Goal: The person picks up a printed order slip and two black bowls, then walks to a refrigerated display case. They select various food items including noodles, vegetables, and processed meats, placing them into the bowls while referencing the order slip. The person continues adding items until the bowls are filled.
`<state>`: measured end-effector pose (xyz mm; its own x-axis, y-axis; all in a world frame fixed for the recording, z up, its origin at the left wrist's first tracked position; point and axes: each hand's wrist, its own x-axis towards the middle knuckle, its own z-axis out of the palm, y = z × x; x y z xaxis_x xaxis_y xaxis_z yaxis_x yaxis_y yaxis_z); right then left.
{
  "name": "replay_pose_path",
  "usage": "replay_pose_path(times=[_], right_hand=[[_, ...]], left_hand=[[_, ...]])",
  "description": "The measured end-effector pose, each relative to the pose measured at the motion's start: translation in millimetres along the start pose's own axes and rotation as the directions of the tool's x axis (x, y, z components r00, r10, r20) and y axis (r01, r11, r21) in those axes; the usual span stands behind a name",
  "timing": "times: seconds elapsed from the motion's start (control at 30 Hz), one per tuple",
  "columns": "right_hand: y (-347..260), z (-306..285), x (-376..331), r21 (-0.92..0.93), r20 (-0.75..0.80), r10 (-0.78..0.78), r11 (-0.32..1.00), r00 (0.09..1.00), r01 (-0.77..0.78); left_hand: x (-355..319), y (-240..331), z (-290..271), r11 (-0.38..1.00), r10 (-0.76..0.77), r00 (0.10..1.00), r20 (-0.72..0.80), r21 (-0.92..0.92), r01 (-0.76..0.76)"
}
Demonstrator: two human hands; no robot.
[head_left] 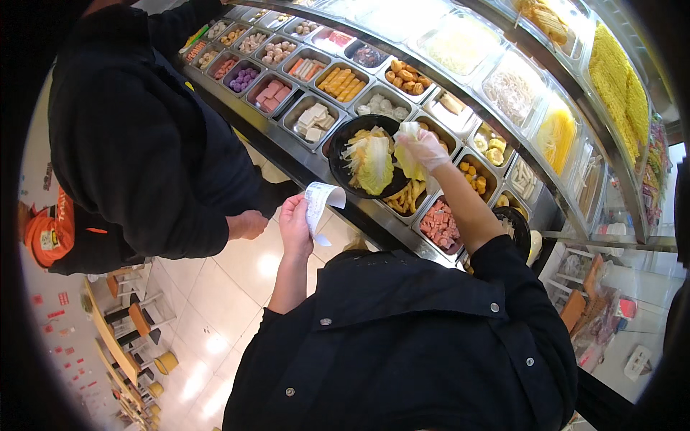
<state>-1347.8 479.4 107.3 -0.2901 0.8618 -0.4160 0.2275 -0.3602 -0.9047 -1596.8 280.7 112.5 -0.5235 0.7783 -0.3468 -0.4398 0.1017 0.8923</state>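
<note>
My left hand (pixel 294 221) pinches a curled white paper slip (pixel 323 203) with print on it, in front of the counter edge. A thin clear glove covers my right hand (pixel 425 149), whose fingers are closed on a pale yellow-green napa cabbage leaf (pixel 408 164) at the right rim of a black bowl (pixel 340 172). Inside the bowl lie more napa cabbage leaves (pixel 375 164) and paler shreds. The bowl rests on top of the metal food trays. Part of the held leaf is hidden by the glove.
Metal trays hold tofu slabs (pixel 314 122), yellow sticks (pixel 342 85), pink chunks (pixel 441 224) and other foods. Behind them runs a raised metal-edged shelf with noodles (pixel 558 140). Another black bowl (pixel 514 224) sits by my right elbow. A person in black (pixel 136 144) stands close on my left.
</note>
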Motion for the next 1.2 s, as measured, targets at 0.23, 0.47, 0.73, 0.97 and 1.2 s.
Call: replay_pose_path(times=[0.23, 0.47, 0.73, 0.97, 1.2], right_hand=[[16.2, -22.8, 9.4, 0.092, -0.056, 0.213, 0.974, 0.976, -0.207], [-8.1, 6.4, 2.7, -0.204, 0.011, 0.163, 0.966, 0.987, -0.157], [-20.4, -10.3, -6.8, 0.433, 0.188, 0.269, 0.841, 0.945, -0.325], [-61.9, -56.5, -37.3, 0.622, 0.336, -0.052, 0.762, 0.940, -0.181], [-212.8, -130.7, -158.8, 0.032, -0.323, -0.529, 0.823, 0.785, 0.567]], left_hand=[[0.8, -8.8, -16.0, 0.999, -0.044, 0.999, -0.029, 0.001, 0.044], [13.2, -12.9, -6.0, 0.999, -0.052, 0.999, 0.008, 0.006, 0.052], [27.1, -7.7, 1.1, 0.999, -0.044, 0.997, 0.057, -0.005, 0.045], [47.6, -3.8, 16.4, 0.998, -0.056, 0.994, 0.095, 0.008, 0.055], [64.0, 7.3, 72.1, 0.991, -0.056, 0.978, 0.201, 0.127, 0.030]])
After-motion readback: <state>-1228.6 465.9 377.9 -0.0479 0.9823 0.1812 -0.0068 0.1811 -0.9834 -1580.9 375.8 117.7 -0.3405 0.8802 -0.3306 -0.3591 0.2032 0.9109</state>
